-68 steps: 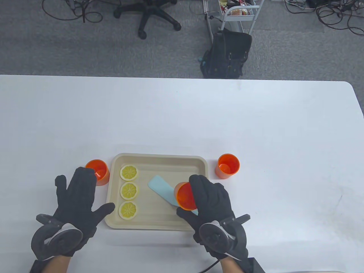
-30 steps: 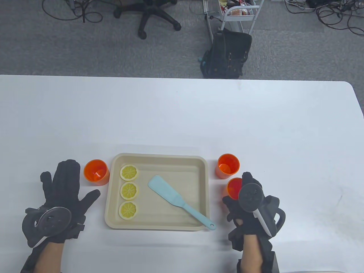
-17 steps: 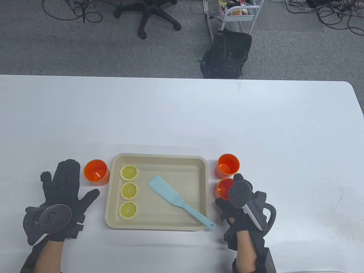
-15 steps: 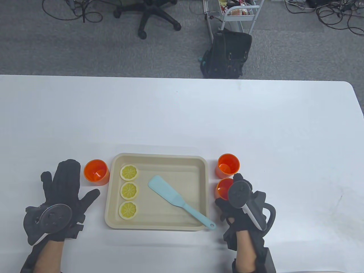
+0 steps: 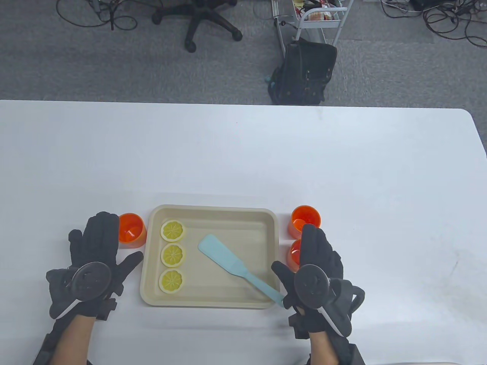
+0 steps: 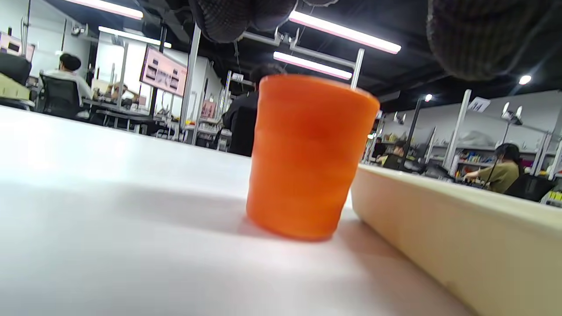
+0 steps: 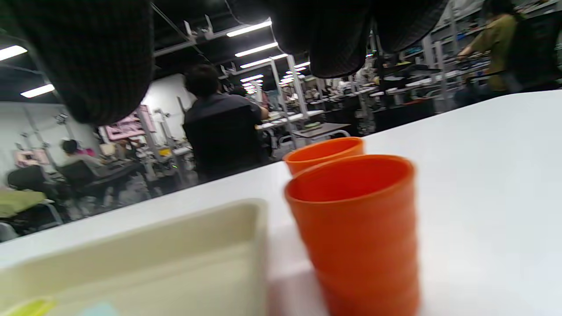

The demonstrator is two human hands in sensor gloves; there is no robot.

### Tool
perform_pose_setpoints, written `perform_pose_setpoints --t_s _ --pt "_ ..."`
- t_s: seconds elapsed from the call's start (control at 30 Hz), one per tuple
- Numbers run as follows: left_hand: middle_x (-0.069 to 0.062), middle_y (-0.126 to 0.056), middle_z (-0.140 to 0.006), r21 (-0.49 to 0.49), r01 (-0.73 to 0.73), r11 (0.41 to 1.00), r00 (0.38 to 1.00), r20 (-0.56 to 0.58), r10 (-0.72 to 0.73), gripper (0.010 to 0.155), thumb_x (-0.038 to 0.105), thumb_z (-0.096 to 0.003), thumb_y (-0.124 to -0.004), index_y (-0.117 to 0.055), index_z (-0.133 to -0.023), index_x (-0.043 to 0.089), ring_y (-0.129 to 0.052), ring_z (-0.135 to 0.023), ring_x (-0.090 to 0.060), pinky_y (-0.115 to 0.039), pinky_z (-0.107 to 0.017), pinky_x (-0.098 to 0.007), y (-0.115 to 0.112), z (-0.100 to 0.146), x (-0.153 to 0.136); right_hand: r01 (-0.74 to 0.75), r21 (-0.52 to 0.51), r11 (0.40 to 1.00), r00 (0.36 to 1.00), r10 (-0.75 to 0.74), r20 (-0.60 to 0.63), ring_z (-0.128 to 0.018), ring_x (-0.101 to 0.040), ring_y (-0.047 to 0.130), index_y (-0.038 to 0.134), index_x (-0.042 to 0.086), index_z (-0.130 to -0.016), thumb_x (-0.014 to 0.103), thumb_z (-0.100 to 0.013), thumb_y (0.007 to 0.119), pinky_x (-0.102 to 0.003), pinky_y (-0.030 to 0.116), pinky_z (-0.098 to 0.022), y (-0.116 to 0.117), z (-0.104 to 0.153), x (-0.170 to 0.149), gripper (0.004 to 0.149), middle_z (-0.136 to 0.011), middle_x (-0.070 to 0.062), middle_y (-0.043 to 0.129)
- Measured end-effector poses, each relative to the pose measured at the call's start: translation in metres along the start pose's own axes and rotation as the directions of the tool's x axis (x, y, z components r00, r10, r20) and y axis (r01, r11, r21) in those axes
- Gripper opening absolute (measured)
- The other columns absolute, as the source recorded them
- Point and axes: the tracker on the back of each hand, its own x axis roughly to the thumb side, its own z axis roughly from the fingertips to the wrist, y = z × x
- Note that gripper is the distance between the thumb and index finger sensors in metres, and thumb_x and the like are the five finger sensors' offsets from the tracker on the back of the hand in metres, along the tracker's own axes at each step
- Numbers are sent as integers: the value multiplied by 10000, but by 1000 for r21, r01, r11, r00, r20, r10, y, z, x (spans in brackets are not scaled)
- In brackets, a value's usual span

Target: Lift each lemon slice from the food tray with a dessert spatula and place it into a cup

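A beige food tray point(image 5: 228, 228) holds three lemon slices in a column at its left: far point(image 5: 172, 230), middle point(image 5: 173, 255) and near point(image 5: 171, 281). A light blue dessert spatula point(image 5: 224, 260) lies diagonally in the tray, its handle end over the near right rim. One orange cup point(image 5: 132, 229) point(image 6: 307, 153) stands left of the tray. Two more stand right of it, far point(image 5: 305, 219) point(image 7: 325, 151) and near point(image 5: 294, 254) point(image 7: 355, 228). My left hand point(image 5: 99, 247) lies flat and empty beside the left cup. My right hand point(image 5: 315, 253) is empty, fingers straight, partly covering the near right cup.
The tray wall point(image 6: 461, 228) point(image 7: 175, 237) shows close in both wrist views. Beyond the table's far edge stand a black bag point(image 5: 304, 72), an office chair point(image 5: 205, 19) and a metal cart point(image 5: 319, 15). People sit at desks in the background.
My right hand carried an orange cup from over the tray to the table right of it, set it down by the other cup and let go. My left hand shifted slightly right.
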Motion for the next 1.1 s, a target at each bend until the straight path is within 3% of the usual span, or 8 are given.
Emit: perform_pose_setpoints --t_s 0.23,0.43,0.6,0.7,0.77,0.97,1.1 --pt "-147 -163 -1280 -36 -23 999 999 -39 22 980 721 -507 -740 -168 -1184 302 -348 -1177 -502 -269 -788 -750 -9 -9 -2 109 -9 994 979 -106 176 -1104 -419 600 325 192 -1159 607 -428 880 -627 534 -763 12 2 19 1007 -1194 -138 442" --pt "-146 -57 -1263 -73 0 997 998 -61 -4 942 714 -521 -705 -120 -1165 352 -223 -1167 -517 -216 -790 -730 -20 -15 -5 45 32 998 966 -51 252 -1117 -428 564 313 197 -1159 617 -428 859 -636 517 -768 24 2 33 1004 -1202 -135 417" --pt "-128 -29 -1254 -121 14 993 996 -83 -24 791 687 -539 -635 -142 -1120 473 -205 -1165 -500 -209 -799 -701 -33 -19 -10 34 68 997 962 -51 267 -1123 -432 543 295 195 -1159 613 -440 850 -637 507 -772 29 1 35 999 -1206 -138 394" --pt "-135 -69 -1263 -123 6 992 996 -87 -16 739 676 -542 -603 -183 -1119 486 -252 -1171 -496 -245 -808 -699 -34 -21 -10 36 76 996 961 -56 271 -1124 -434 537 292 197 -1159 606 -443 848 -639 504 -771 29 1 35 994 -1207 -133 390" --pt "-133 -204 -1284 -120 -21 993 996 -83 12 696 659 -544 -605 -256 -1121 488 -421 -1172 -478 -346 -819 -695 -35 -22 -10 29 87 996 959 -52 277 -1126 -432 536 290 198 -1159 603 -444 849 -640 502 -772 29 1 36 994 -1208 -132 388" --pt "-121 -297 -1282 -113 -65 991 996 -72 58 699 640 -550 -634 -261 -1118 475 -474 -1172 -433 -366 -823 -702 -36 -21 -11 18 100 995 958 -46 281 -1126 -430 537 290 196 -1158 594 -449 851 -642 500 -772 31 1 38 988 -1207 -130 389" --pt "-140 -353 -1267 -37 -95 995 994 -66 92 701 635 -539 -657 -289 -1113 474 -513 -1153 -438 -381 -815 -708 -32 -17 -13 13 107 994 958 -43 283 -1126 -431 534 288 196 -1158 594 -450 845 -642 499 -772 31 1 38 985 -1207 -130 389"
